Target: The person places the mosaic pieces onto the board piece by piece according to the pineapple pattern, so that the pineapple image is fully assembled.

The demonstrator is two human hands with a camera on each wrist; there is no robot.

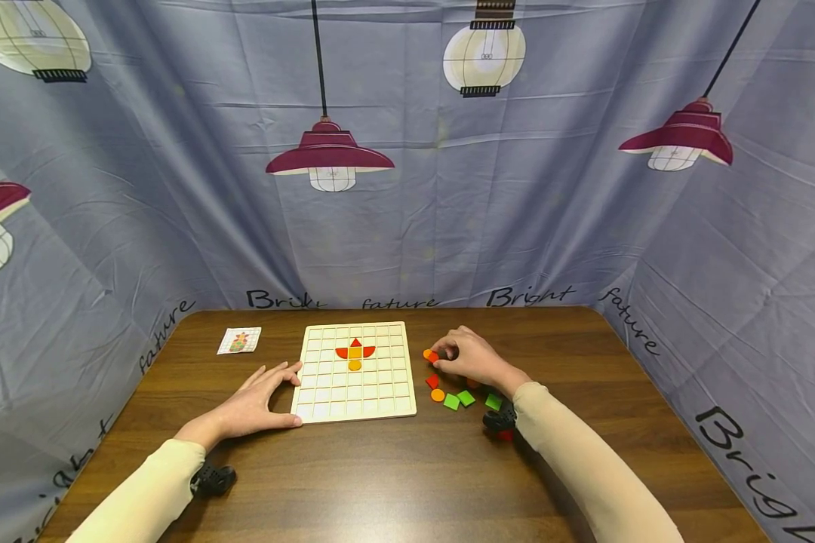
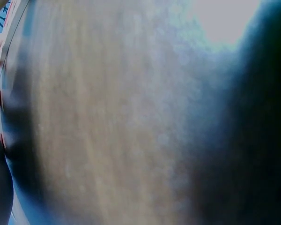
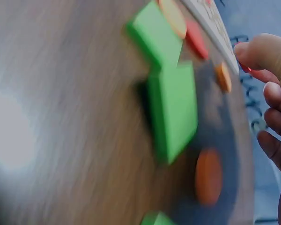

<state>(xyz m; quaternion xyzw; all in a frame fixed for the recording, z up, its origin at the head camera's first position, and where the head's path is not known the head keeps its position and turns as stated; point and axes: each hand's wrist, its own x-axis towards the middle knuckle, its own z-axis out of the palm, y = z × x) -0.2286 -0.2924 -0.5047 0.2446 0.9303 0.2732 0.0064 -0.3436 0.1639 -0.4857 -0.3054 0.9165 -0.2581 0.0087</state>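
Observation:
A pale gridded board (image 1: 380,392) lies on the wooden table. On it sit a red triangle (image 1: 356,342), an orange square (image 1: 355,353), an orange disc (image 1: 355,366) and two red rounded pieces, one on each side of the square. My left hand (image 1: 258,401) rests against the board's left edge, thumb near the front corner, fingers spread further back. Right of the board, my right hand (image 1: 472,357) pinches a small red piece (image 3: 244,64) between thumb and index finger; its exact shape is hidden. An orange disc (image 1: 427,354) lies by those fingertips.
Loose pieces lie right of the board: a red piece (image 1: 432,381), an orange disc (image 1: 438,395), several green squares (image 1: 465,398) and a red piece (image 1: 505,435) partly under the right wrist. A card (image 1: 239,341) with a printed coloured figure lies back left. Curtains (image 1: 407,226) surround the table.

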